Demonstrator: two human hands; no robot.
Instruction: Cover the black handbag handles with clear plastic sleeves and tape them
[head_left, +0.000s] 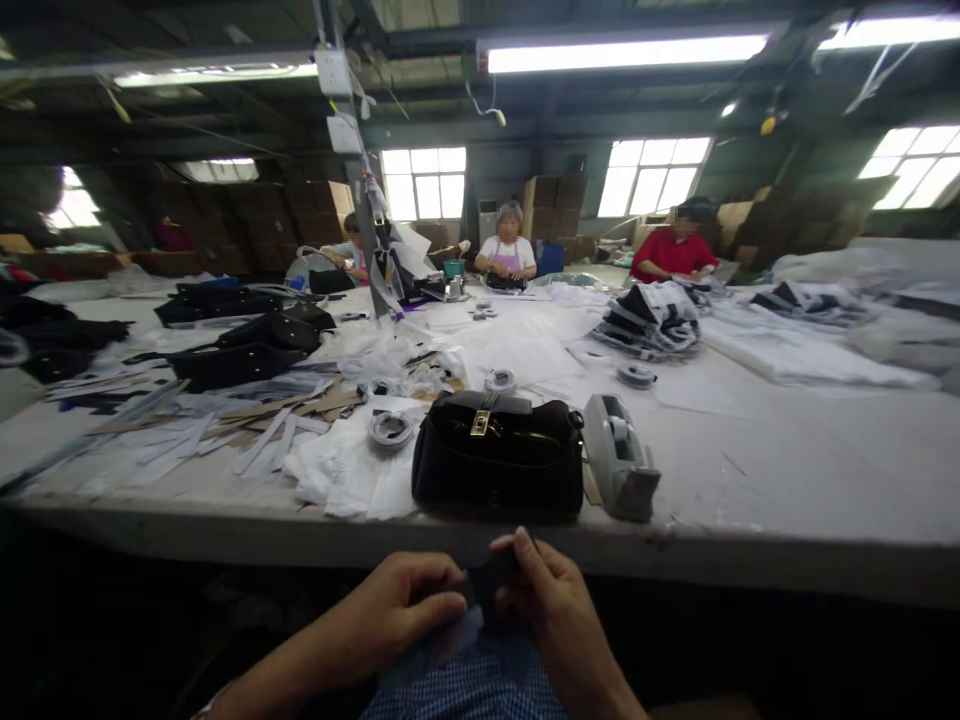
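Observation:
My left hand [409,605] and my right hand [553,602] are close together below the table's front edge. Both pinch a small dark flat piece [487,582] stretched between them; its kind cannot be made out. Something thin and translucent, like plastic film [457,635], hangs under my left thumb. Just beyond my hands, at the table edge, a black handbag [495,468] stands upright with its top open and a gold clasp [480,422] on its strap. A grey tape dispenser [621,460] is right beside it.
Wrapped grey strap coils [391,430] and paper strips [277,440] lie to the left, with black bags [240,350] behind. Black-and-white bundled pieces [649,318] sit farther right on the white table [750,470]. Several people work across it; a metal post [360,190] rises at back left.

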